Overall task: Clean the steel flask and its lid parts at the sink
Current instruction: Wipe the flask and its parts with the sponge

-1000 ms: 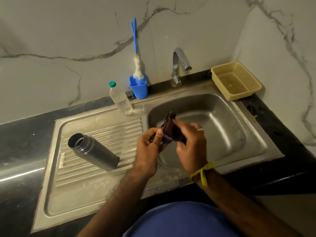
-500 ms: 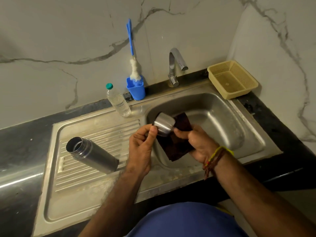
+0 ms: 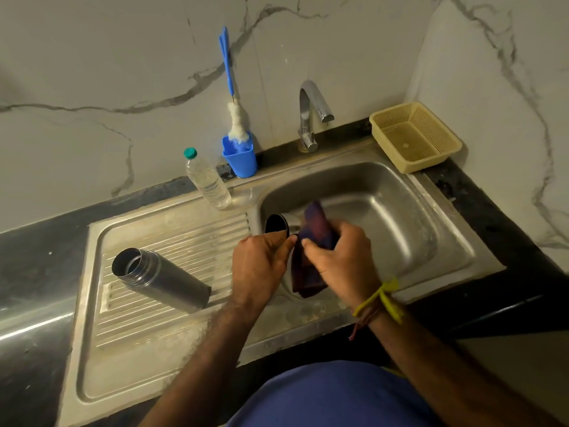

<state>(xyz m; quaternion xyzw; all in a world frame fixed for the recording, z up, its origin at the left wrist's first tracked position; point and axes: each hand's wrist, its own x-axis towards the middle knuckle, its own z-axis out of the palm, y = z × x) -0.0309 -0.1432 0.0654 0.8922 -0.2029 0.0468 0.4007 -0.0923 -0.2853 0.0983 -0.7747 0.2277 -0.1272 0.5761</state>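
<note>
Over the sink (image 3: 431, 217), the left hand (image 3: 260, 266) grips a steel lid cup (image 3: 277, 224) while the right hand (image 3: 345, 263) clutches a dark cloth (image 3: 314, 229) against it; the flask (image 3: 163, 280) lies on the drainboard (image 3: 172, 359).

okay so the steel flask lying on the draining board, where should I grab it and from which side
Grip the steel flask around its smooth mid-body, coming down from above with the fingers across its width. It lies on its side on the ribbed draining board, open mouth toward the back left, so the long barrel is exposed on top; the threaded neck looks narrower and less secure.
</note>
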